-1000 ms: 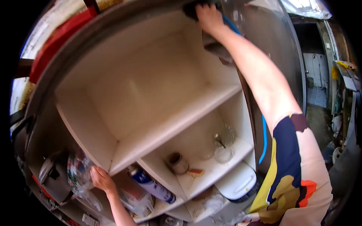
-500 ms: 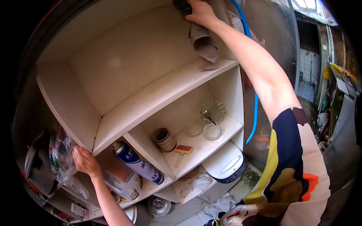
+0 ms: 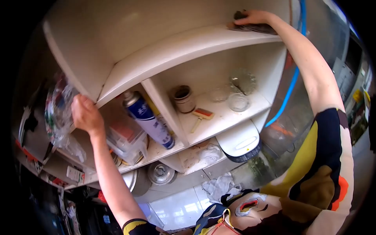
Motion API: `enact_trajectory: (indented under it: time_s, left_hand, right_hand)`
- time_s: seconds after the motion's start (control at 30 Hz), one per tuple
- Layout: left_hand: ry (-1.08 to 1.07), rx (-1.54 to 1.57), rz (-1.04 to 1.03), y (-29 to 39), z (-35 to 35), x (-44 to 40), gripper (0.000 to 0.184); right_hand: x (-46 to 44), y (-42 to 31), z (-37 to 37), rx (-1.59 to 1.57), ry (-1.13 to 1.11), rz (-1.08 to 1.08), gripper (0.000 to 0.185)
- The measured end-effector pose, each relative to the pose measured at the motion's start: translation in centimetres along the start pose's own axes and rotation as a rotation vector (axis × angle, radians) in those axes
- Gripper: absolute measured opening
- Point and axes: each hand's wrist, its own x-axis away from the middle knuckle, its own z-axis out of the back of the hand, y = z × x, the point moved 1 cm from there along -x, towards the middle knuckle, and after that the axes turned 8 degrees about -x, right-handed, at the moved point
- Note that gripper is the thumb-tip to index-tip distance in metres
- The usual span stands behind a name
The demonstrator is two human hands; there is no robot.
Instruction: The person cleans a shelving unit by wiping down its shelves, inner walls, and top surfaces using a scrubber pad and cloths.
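My right hand (image 3: 253, 17) presses a dark grey-brown cloth (image 3: 258, 28) onto the upper shelf (image 3: 188, 49) of a white cabinet, near its right end. The fingers are closed over the bunched cloth, part of which lies flat under the hand. At the lower left corner of that upper compartment, my left hand (image 3: 87, 116) has its fingers curled round the cabinet edge (image 3: 100, 101). Just left of it hangs a clear plastic bag (image 3: 62, 121) with colourful contents. A blue and white spray can (image 3: 149, 119) leans in the compartment to its right.
The middle compartment holds a dark jar (image 3: 184, 100), a red-and-cream brush (image 3: 203, 113), a glass dish (image 3: 239, 102) and a scalloped glass bowl with a spoon (image 3: 243, 80). Below are a white-lidded appliance (image 3: 239, 139) and a metal pot (image 3: 161, 173). A blue hose (image 3: 291, 88) runs along the right.
My right hand has lowered the cloth from the compartment's upper right side onto the shelf. My left hand stays at the cabinet edge. The view has tilted downward.
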Motion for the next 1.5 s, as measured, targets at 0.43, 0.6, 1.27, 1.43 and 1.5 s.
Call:
enact_trajectory:
  time_s: [0.43,0.6,1.27,1.43,1.5]
  left_hand:
    - [0.090,0.126,-0.002,1.9,1.4,-1.2,0.016]
    - [0.106,0.202,0.008,1.5,1.3,-0.9,0.013]
    - [0.004,0.185,-0.016,1.5,2.2,-1.3,0.024]
    - [-0.142,0.385,0.093,0.3,3.0,-1.1,0.019]
    - [-0.166,0.530,0.086,-0.5,3.4,-0.9,0.017]
  right_hand:
    - [-3.6,-16.7,-4.5,-0.064,0.122,0.283,0.057]
    - [-4.7,-28.3,-7.0,-0.181,0.022,0.529,0.065]
    - [10.5,-36.6,-6.3,-0.340,-0.035,1.151,0.063]
    - [13.0,-35.4,-6.6,-0.341,0.146,1.259,0.056]
    - [14.2,-35.7,-7.2,-0.309,0.352,1.325,0.047]
